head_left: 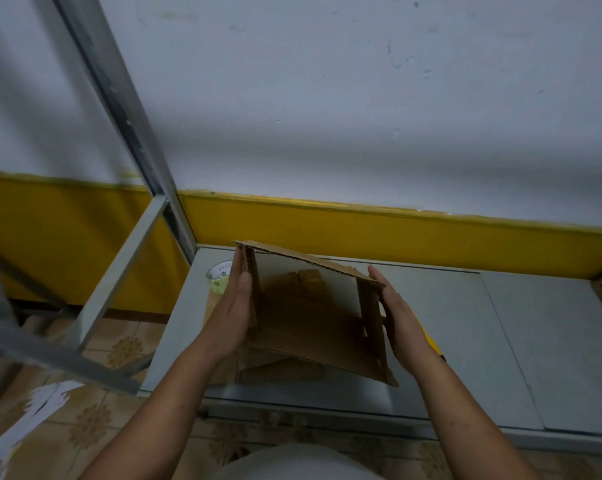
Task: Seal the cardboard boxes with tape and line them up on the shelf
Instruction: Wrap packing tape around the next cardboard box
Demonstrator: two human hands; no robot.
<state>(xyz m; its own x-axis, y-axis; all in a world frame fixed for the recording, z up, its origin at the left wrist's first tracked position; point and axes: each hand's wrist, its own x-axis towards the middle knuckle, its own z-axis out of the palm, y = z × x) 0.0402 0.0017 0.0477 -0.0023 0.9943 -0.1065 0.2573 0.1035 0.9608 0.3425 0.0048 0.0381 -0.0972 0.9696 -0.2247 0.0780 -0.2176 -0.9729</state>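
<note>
Grey shelf (448,341) | white-yellow wall (327,98) | tiled floor (112,348)

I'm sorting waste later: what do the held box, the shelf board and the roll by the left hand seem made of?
Box: brown corrugated cardboard, matt; fluting shows along its cut edges. Shelf board: probably painted metal, smooth pale grey with a panel seam. Roll: likely plastic tape, slightly glossy, on a printed white core.
</note>
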